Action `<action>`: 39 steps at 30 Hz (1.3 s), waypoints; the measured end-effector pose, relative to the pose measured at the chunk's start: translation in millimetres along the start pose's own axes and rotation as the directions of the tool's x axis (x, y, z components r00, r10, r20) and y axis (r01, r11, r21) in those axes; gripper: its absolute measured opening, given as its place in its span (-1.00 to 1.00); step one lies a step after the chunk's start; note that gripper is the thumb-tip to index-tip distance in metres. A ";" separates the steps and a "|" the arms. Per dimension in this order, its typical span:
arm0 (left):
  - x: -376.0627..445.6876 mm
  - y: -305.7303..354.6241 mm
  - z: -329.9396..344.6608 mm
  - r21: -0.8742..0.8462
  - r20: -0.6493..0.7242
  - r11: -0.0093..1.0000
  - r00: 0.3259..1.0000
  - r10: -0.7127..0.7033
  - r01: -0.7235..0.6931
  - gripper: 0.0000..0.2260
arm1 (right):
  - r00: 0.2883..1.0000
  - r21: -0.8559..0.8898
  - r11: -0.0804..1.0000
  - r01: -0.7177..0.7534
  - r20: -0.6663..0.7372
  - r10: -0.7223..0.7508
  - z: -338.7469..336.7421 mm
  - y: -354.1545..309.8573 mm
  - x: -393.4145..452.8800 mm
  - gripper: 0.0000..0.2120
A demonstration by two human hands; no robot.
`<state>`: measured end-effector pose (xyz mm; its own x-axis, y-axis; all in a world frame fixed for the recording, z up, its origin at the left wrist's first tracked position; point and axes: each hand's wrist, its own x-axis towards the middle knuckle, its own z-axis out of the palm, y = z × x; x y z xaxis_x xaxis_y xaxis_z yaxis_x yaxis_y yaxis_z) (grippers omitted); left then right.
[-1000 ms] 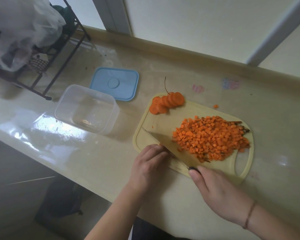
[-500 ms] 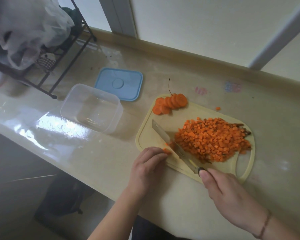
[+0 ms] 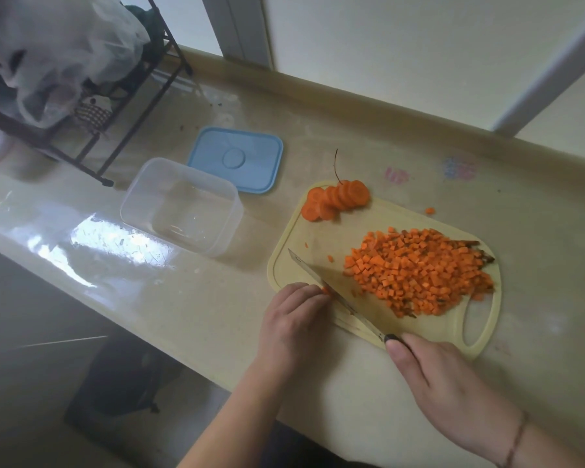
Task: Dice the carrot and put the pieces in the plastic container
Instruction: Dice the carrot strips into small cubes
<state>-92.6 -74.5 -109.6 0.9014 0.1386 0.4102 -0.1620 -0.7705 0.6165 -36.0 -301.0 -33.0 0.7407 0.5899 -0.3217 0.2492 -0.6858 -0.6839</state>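
Observation:
A pale yellow cutting board (image 3: 291,265) carries a big heap of diced carrot (image 3: 419,271) on its right half and a short row of carrot slices (image 3: 338,199) at its far left corner. My right hand (image 3: 443,380) grips the dark handle of a knife (image 3: 331,293), whose blade lies across the board's near left part, edge down. My left hand (image 3: 294,319) is curled at the board's near edge, fingertips on a small carrot bit (image 3: 325,291) against the blade. The clear plastic container (image 3: 183,206) stands left of the board.
The blue lid (image 3: 237,158) lies behind the container. A black wire rack (image 3: 125,92) with a plastic bag stands at the far left. One stray carrot cube (image 3: 429,211) rests on the counter beyond the board. The counter's front edge runs close under my wrists.
The knife blade rose and tilted over the board's left part half a second ago, then came back down beside my left fingertips. A few cubes now lie loose left of the heap.

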 end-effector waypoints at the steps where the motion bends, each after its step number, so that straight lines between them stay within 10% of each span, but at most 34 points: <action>1: 0.4 0.2 1.2 -0.001 -0.002 1.000 1.000 -0.002 0.002 -0.81 | 1.000 -0.007 1.000 0.003 -0.006 -0.004 0.4 0.6 0.6 -0.44; 15: 2.4 2.1 3.0 -0.044 -0.012 0.999 1.000 -0.005 0.005 -0.81 | 0.999 -0.134 0.990 0.033 0.010 -0.032 9.9 -10.7 16.1 -0.45; 33: 54.5 7.2 14.9 -0.145 0.075 0.983 0.992 -0.105 0.115 -0.78 | 0.973 0.251 0.959 -0.130 -0.155 0.172 -16.4 -14.6 -6.1 -0.62; 39: 42.7 3.2 -26.7 -0.173 -0.102 0.966 0.972 -0.211 0.192 -0.71 | 0.936 -0.168 0.953 -0.250 -0.294 0.194 -20.6 -18.6 -16.8 -0.40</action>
<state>-65.3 -54.5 -72.1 0.8695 0.3610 0.3371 -0.0533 -0.6100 0.7906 -40.2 -306.8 -1.4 0.9249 0.2939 -0.2410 0.1572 -0.8731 -0.4615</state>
